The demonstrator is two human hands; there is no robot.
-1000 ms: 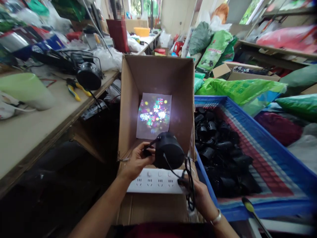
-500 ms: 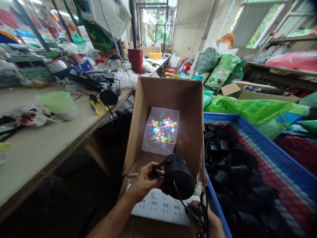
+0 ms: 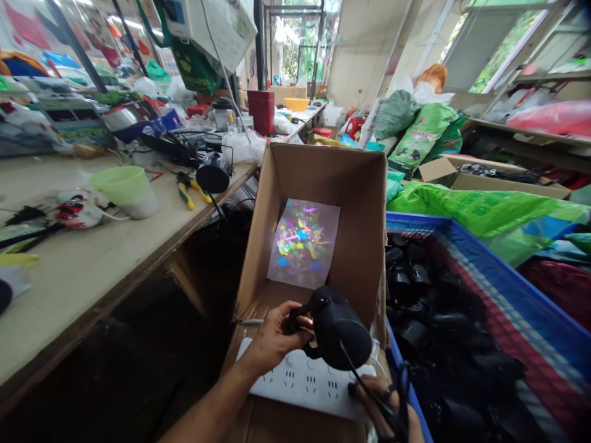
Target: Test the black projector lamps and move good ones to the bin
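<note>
My left hand (image 3: pixel 277 337) is closed on the bracket of a round black projector lamp (image 3: pixel 340 329), held over a white power strip (image 3: pixel 305 386). The lamp throws a coloured light pattern on a white paper sheet (image 3: pixel 303 242) at the back of an open cardboard box (image 3: pixel 323 178). My right hand (image 3: pixel 385 413), low at the frame's bottom edge, grips the lamp's black cable (image 3: pixel 369 397) beside the power strip.
A blue crate (image 3: pixel 508 289) with several black lamps stands to the right. On the left, a long workbench (image 3: pixel 69 258) carries a green cup (image 3: pixel 124 191), yellow-handled pliers (image 3: pixel 190 188), another black lamp (image 3: pixel 213 172) and clutter. Green bags (image 3: pixel 471 209) lie behind the crate.
The view has tilted up and shifted left. The lamp has turned slightly in my left hand, and the projected pattern looks dimmer. My right hand still holds the cable by the strip.
</note>
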